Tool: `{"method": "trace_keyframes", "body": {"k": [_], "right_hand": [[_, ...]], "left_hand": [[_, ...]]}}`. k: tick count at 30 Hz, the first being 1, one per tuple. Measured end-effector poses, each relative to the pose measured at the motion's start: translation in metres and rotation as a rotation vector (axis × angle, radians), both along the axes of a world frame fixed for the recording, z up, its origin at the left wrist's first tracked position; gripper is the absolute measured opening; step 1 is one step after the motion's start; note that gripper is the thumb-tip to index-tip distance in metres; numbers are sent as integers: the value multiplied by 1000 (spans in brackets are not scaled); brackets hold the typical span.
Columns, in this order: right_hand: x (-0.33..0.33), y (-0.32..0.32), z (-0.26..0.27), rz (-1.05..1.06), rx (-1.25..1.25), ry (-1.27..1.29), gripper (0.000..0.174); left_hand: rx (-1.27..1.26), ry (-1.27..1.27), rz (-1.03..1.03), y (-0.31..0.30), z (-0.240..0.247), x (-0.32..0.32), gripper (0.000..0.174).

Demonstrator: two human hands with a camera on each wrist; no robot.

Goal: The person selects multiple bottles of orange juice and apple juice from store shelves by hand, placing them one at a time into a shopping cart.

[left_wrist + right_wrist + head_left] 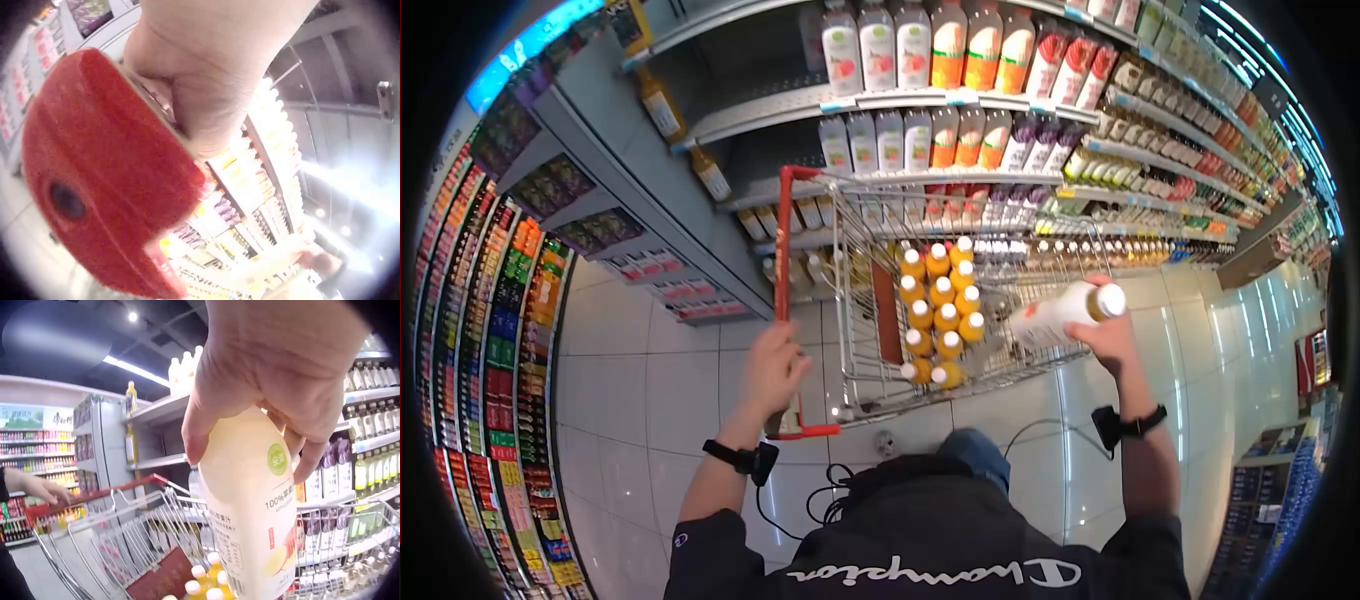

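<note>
My right hand (1108,338) grips a large white-capped bottle (1050,318) of pale juice near its cap, over the right side of the shopping cart (880,395). In the right wrist view, the fingers and thumb wrap the upper part of the bottle (250,500), whose label shows an apple. My left hand (772,372) rests on the cart's red handle (784,250); in the right wrist view its fingers lie loosely extended over the bar. The left wrist view shows that hand (200,75) against the handle's red end piece (106,169). Several orange-yellow bottles (945,318) with white caps stand in the cart.
Shelves (770,110) of bottled drinks stand beyond the cart and curve away to the right. A grey display unit (615,150) is at the left, with packed shelves (495,350) farther left. Dark cables (825,490) hang near my body above the tiled floor (610,390).
</note>
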State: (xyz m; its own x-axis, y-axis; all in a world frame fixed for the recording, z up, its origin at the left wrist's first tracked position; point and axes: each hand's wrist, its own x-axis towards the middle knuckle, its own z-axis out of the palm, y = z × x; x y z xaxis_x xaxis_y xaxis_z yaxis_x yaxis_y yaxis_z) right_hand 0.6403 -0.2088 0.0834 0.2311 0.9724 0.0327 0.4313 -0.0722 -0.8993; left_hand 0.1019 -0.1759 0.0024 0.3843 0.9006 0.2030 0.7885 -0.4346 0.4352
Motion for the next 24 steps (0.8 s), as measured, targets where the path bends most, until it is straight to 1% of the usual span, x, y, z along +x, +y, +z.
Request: {"method": "trace_keyframes", "body": {"k": [1,3,4,7,8,9,10,13,14,17,18,21,22,24], "right_hand": [[0,12,-11,64,-74,96,69],[3,38,-37,209,-154,77,67],[6,50,-52,270,-169,9,65],[12,75,-109,480,-264,-200,61],[12,82,-126,562,-308,-281,59],[13,91,-144,649,-345,-359,58],[15,96,-166,736,-368,-358,57],[14,106,-211,1050,-300,-342,55],[13,104,-231,1075,-254,-299,53],[8,99,-286,1200,-220,-403,59],[8,95,-300,1189,-240,-373,59],[-1,95,-326,1106,-299,-397,60],[-3,100,-330,1113,-345,-416,63],[-9,105,-335,1120,-327,-429,65]], "left_hand": [[-7,14,95,-8,1,0,29],[1,42,303,-27,4,0,39],[-137,44,402,-31,0,-1,47],[-387,-161,555,-26,-1,-4,48],[-286,-152,557,-28,-6,-2,48],[-298,-142,586,-30,-3,2,48],[-305,-130,609,-29,5,8,49],[-317,-98,643,-34,11,17,51],[-314,-94,646,-33,12,20,52],[-334,-62,670,-30,12,18,50],[-325,-59,681,-31,12,20,50],[-323,-54,711,-27,16,26,52],[-336,-61,709,-25,18,26,52],[-360,-54,701,-22,20,22,52]]}}
